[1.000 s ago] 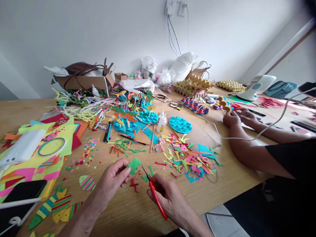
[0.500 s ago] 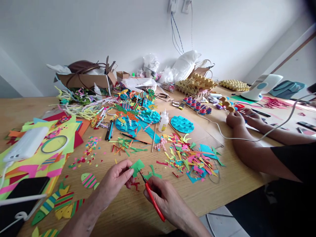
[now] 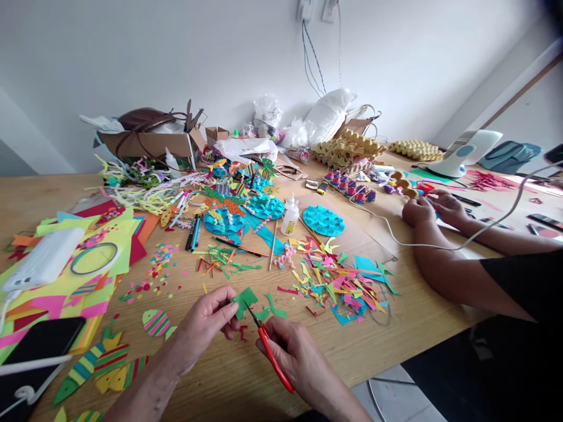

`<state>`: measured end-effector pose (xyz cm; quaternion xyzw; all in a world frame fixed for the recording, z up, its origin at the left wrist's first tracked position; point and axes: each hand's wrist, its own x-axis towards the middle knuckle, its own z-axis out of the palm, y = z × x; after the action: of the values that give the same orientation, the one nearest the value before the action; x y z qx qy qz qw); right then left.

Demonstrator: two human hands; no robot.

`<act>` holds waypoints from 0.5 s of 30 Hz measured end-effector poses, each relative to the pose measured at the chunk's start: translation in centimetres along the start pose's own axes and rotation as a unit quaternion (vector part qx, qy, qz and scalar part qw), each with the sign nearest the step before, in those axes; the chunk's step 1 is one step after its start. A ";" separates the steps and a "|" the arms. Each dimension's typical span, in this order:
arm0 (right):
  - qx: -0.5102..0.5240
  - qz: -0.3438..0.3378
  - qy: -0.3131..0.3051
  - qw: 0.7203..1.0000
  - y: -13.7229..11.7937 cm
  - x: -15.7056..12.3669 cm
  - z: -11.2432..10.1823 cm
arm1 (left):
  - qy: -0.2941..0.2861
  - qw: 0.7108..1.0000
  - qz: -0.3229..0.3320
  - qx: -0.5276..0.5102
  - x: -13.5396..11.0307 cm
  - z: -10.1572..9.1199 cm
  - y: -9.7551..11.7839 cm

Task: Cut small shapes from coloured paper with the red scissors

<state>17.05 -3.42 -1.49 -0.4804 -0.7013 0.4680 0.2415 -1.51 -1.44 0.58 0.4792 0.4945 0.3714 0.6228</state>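
Observation:
Between the thumb and fingers of my left hand (image 3: 215,319) is a small piece of green paper (image 3: 246,300). My right hand (image 3: 294,357) is closed around red-handled scissors (image 3: 275,357), whose dark blades reach the right part of the green paper. Green paper offcuts (image 3: 273,306) lie just beyond my right hand, and a small red scrap (image 3: 243,333) is on the table between the hands. To the left of my left forearm rests a striped paper fish (image 3: 156,322) in pink and green.
Mixed paper scraps (image 3: 338,281) spread to the right of centre. Behind them stand a glue bottle (image 3: 290,217) and a blue egg-carton piece (image 3: 323,220). A power bank (image 3: 44,258) sits on coloured sheets at left. Another person's hands (image 3: 433,208) work at right, near a white cable (image 3: 391,234).
The view has shifted very slightly. Both hands keep their hold, and the scissor blades still meet the green paper in nearly the same place.

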 end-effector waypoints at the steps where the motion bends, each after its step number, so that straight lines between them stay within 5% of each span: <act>1: -0.001 0.003 0.001 1.000 0.0 0.1 0.0 | 0.002 1.000 -0.004 -0.004 0.0 0.0 0.0; 15: 0.026 0.009 0.030 0.999 1.0 0.4 0.1 | -0.073 0.996 -0.041 0.032 1.2 1.0 0.1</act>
<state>17.22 -3.05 -2.46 -0.4942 -0.6770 0.4736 0.2703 -0.26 -0.53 0.43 0.5039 0.4789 0.2938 0.6561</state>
